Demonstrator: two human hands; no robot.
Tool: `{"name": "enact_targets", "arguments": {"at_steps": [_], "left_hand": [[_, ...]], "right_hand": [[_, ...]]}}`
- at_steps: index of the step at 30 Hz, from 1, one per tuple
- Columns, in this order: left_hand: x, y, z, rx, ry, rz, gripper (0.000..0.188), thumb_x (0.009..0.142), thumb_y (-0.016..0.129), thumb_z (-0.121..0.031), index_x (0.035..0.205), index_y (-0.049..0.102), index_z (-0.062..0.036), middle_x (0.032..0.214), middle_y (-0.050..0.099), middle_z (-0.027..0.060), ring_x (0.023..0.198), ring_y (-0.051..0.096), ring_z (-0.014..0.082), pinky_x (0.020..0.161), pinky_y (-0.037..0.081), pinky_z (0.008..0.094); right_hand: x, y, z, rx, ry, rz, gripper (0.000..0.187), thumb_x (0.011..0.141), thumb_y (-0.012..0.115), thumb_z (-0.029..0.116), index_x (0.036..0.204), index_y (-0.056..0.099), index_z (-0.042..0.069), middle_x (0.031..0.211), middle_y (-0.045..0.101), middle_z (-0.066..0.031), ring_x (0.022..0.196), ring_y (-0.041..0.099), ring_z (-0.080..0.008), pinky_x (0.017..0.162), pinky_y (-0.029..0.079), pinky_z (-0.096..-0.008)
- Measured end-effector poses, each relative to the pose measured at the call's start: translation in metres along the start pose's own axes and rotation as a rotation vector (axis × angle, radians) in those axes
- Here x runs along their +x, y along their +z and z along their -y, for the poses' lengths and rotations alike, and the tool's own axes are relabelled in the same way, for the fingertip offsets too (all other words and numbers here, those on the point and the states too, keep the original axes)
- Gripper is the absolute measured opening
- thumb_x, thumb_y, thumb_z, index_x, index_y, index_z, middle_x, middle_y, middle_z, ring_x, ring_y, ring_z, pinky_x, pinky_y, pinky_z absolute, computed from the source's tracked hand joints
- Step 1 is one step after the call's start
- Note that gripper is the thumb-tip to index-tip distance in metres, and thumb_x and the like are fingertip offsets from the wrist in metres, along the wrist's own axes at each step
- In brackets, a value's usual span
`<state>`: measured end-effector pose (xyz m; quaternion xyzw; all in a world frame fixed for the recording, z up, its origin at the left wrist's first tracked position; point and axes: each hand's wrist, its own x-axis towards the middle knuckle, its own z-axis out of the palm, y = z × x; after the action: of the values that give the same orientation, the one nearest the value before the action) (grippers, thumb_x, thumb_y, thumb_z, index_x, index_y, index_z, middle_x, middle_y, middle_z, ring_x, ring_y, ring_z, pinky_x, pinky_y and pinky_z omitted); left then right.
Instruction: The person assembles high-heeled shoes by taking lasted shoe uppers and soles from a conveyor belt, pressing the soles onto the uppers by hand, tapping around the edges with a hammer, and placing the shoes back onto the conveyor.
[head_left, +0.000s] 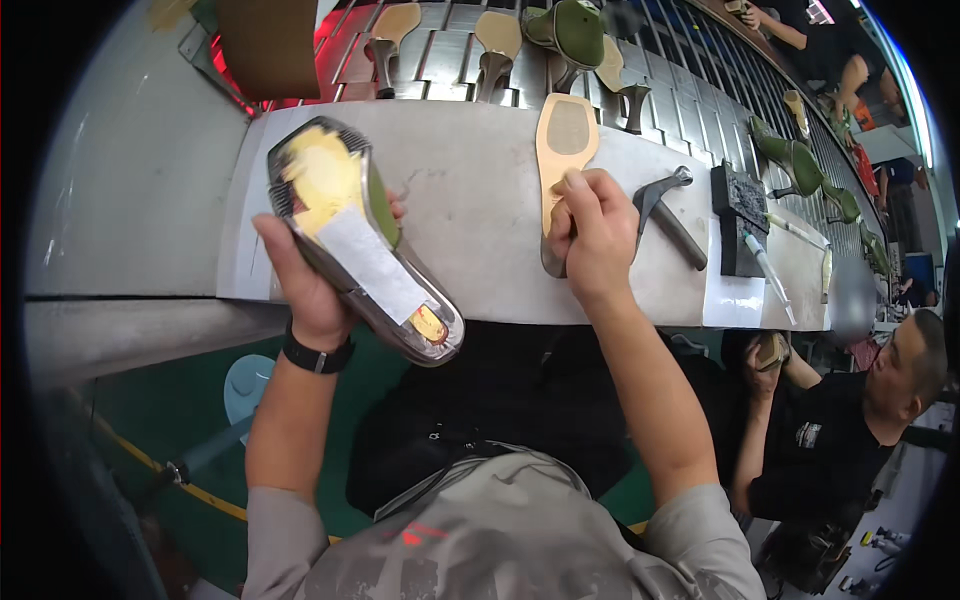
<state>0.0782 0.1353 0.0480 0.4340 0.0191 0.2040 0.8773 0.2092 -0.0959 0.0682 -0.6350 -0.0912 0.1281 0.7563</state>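
My left hand (pixel 312 295) is closed around a shoe on its last (pixel 370 270), held bottom up above the left part of the workbench. Its underside shows yellowish filler toward the wide end, a pale grey strip along the middle and a dark edge of folded upper. My right hand (pixel 600 235) is closed on a tan shoe sole (pixel 568 125) at the bench's middle. Fingers and thumb cover part of its narrower section; its grey lower end sticks out beside the palm. Close to that hand's right lies a hammer (pixel 678 232) with a dark handle.
A metal slat conveyor (pixel 450 60) behind the bench carries tan heeled soles (pixel 497 35) and green shoes (pixel 575 32). A black block (pixel 738 215) and a syringe-like tool (pixel 768 275) lie at the right. A co-worker (pixel 850 410) sits at the lower right, holding a piece.
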Motion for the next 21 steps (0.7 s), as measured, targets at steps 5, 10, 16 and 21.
{"name": "enact_targets", "arguments": {"at_steps": [5,10,16,21], "left_hand": [[0.003,0.031,-0.033,0.182,-0.094,-0.051,0.082,0.102,0.037,-0.065,0.139,0.052,0.0062,0.121,0.068,0.0259,0.108,0.069,0.0326,0.096,0.055,0.0423],[0.013,0.063,-0.045,-0.01,0.065,0.106,0.079,0.098,0.043,-0.058,0.142,0.049,0.0075,0.135,0.06,0.0285,0.12,0.063,0.0336,0.105,0.05,0.043],[0.02,0.082,-0.024,0.153,0.057,0.203,0.073,0.095,0.053,-0.047,0.144,0.045,0.0053,0.135,0.06,0.028,0.121,0.063,0.0317,0.101,0.052,0.0394],[0.016,0.081,0.001,0.177,-0.012,0.299,0.075,0.094,0.058,-0.046,0.148,0.044,0.0048,0.141,0.057,0.0283,0.128,0.06,0.0336,0.109,0.048,0.043]], "right_hand": [[-0.039,-0.022,-0.019,-0.876,-0.501,-0.068,0.032,0.094,0.071,0.01,0.117,0.06,-0.01,0.133,0.06,-0.0306,0.125,0.058,-0.0418,0.106,0.046,-0.0451],[-0.117,-0.041,-0.014,-0.307,-0.216,-0.154,0.028,0.099,0.066,0.004,0.123,0.061,-0.009,0.148,0.055,-0.0264,0.134,0.057,-0.0329,0.111,0.042,-0.0388],[-0.228,-0.082,-0.014,0.301,0.099,-0.061,0.064,0.107,0.053,0.045,0.148,0.04,-0.003,0.138,0.059,-0.0308,0.12,0.067,-0.0325,0.097,0.058,-0.0426],[-0.194,-0.07,-0.015,0.28,0.534,0.122,0.031,0.101,0.066,0.012,0.126,0.063,-0.006,0.103,0.074,-0.0176,0.086,0.076,-0.0278,0.078,0.064,-0.0391]]}}
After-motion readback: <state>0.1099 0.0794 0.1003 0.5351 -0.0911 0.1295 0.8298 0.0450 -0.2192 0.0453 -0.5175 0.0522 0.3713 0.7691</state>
